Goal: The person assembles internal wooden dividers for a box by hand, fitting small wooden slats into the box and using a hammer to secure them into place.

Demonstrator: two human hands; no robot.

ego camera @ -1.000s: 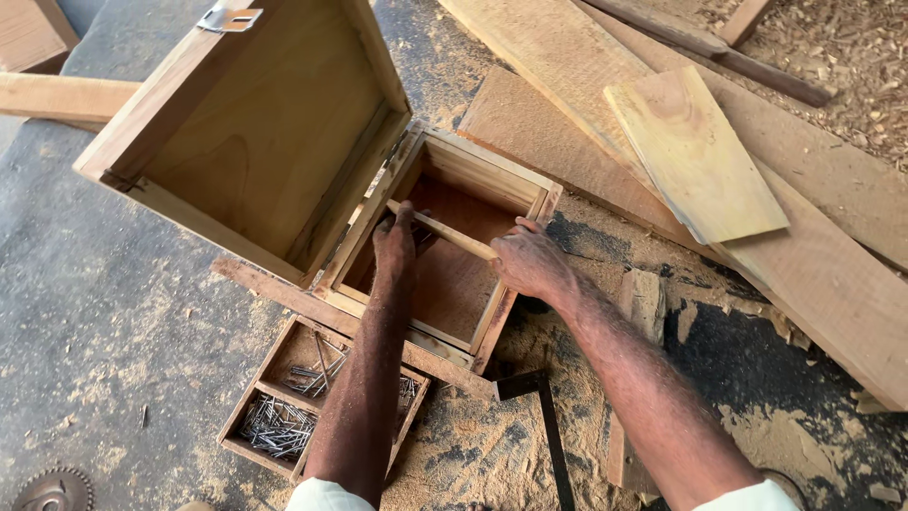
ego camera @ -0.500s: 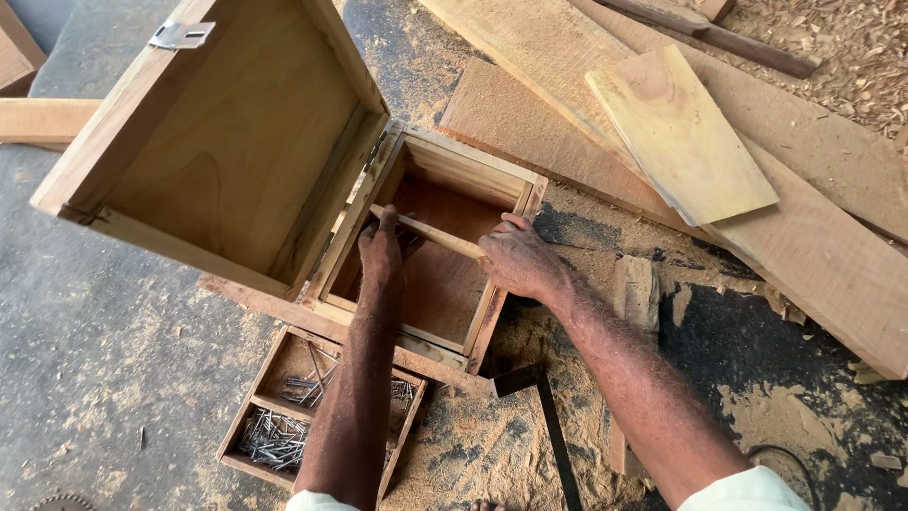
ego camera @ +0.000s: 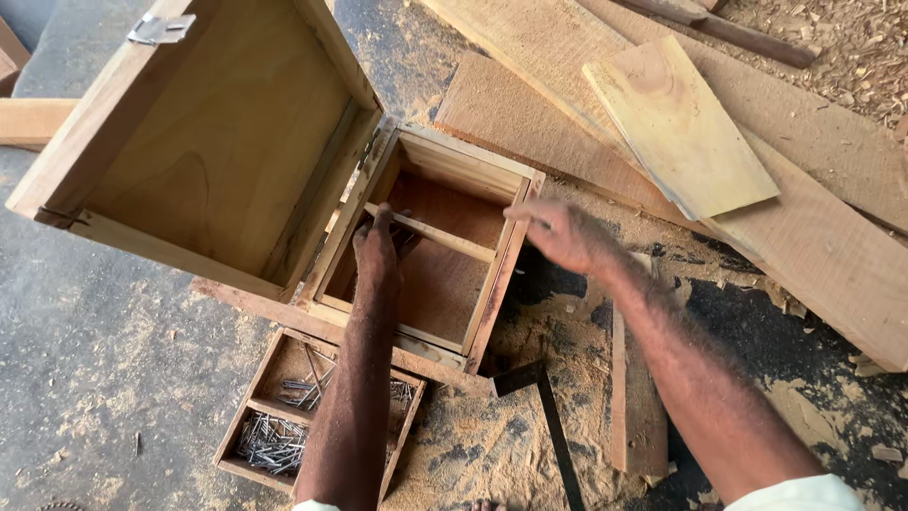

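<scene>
An open wooden box (ego camera: 515,175) lies on the floor, its hinged lid (ego camera: 203,142) swung up to the left. A thin wooden strip (ego camera: 445,237) spans the inside of the box. My left hand (ego camera: 376,251) reaches into the box and its fingers rest on the left end of that strip. My right hand (ego camera: 563,232) hovers over the box's right wall, blurred, fingers spread, holding nothing.
A small wooden tray (ego camera: 241,435) holding nails lies in front of the box, partly under my left forearm. A metal try square (ego camera: 553,426) rests on sawdust. Planks (ego camera: 676,128) are stacked at the right. A narrow wood offcut (ego camera: 634,407) lies near the square.
My right hand has lifted off the strip and box edge and moved right. The view has shifted, with the box now lower and more central. My left hand stays on the strip.
</scene>
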